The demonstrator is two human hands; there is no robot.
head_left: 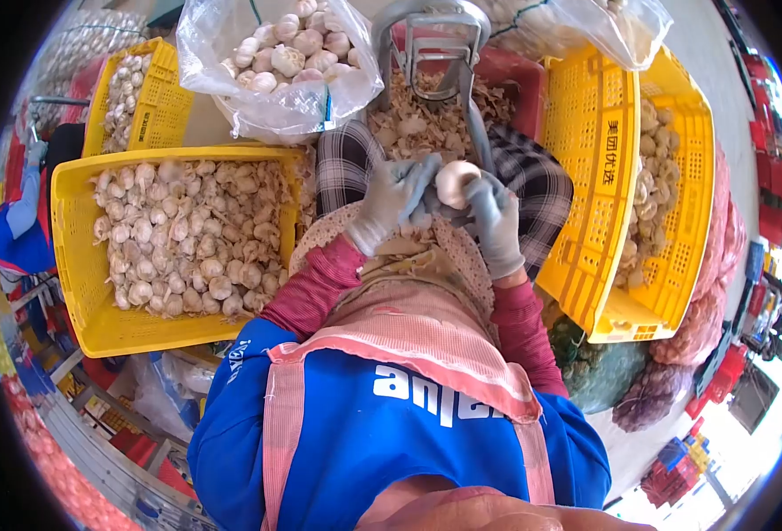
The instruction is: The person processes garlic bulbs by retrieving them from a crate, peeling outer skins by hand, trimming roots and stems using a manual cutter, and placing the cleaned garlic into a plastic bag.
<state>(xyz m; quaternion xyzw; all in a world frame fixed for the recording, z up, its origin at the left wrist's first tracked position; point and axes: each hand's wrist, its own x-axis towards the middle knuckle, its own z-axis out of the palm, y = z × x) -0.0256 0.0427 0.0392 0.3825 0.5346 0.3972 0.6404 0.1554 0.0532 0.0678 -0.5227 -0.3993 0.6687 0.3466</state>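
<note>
A: Report on the piece in hand.
B: One garlic bulb (457, 184), held up over the lap, on the near side of the red tub (531, 88).

A: State of each grip?
B: Right hand (495, 223), gloved: fingers closed on the bulb. Left hand (389, 205), gloved: fingers drawn in narrow, their tips just beside the bulb. Whether they pinch anything or touch it, I cannot tell.

A: Position between them?
B: Bulb lies to the left of the right fingertips and to the right of the left ones. The right hand is nearer.

A: Long axis?
B: The bulb looks round; the stem end is perhaps turned toward the right fingers, but blur leaves that unsure.

A: Surroundings?
B: Yellow crate (62, 221) of garlic at the left; a clear bag (203, 55) of bulbs just beyond its far right corner. Loose skins (413, 133) lie in the tub, below a metal frame (475, 133).
</note>
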